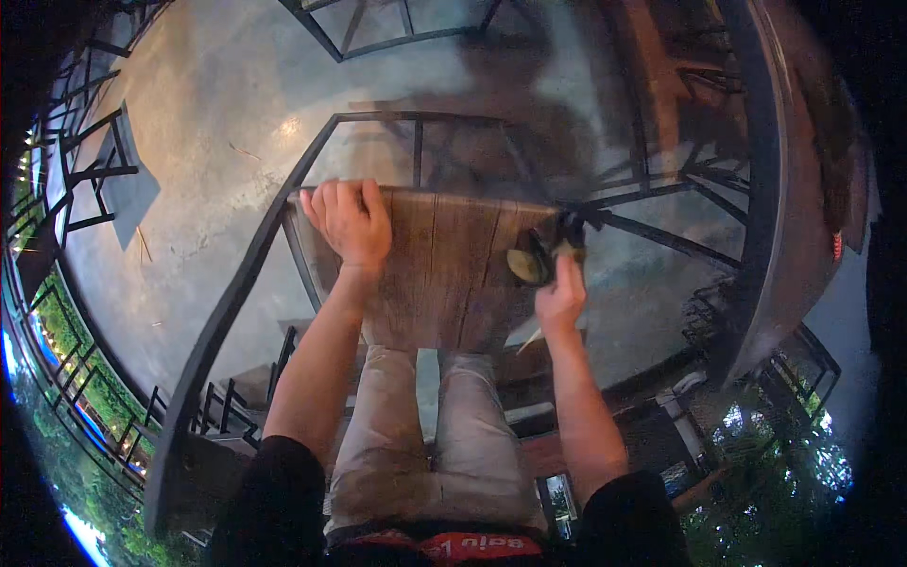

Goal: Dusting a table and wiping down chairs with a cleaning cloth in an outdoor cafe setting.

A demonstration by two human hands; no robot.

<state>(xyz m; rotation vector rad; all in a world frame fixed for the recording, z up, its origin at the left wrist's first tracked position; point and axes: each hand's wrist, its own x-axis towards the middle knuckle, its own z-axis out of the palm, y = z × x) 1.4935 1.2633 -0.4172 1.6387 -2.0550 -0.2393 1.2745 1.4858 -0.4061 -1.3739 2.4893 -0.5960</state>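
Note:
A wooden seat [443, 269] with plank-like grooves lies before me, within a dark frame [244, 262] resembling a chair's. My left hand [352, 223] grips its far left corner, fingers curled at the edge. Near the far right corner, my right hand [563, 287] holds a dark hand tool [542, 255]. A rounded tan part shows on the tool's left side; blur hides its exact kind. The tool is over the right edge of the seat, though whether it touches the wood is unclear.
Smooth concrete floor [212, 177] surrounds the seat. Another dark frame [407, 35] stands beyond it. At right rises a large curved brown surface [801, 212], with dark struts [666, 237] beside it. More dark furniture frames [96, 170] stand at left. My legs [397, 425] are close to the seat.

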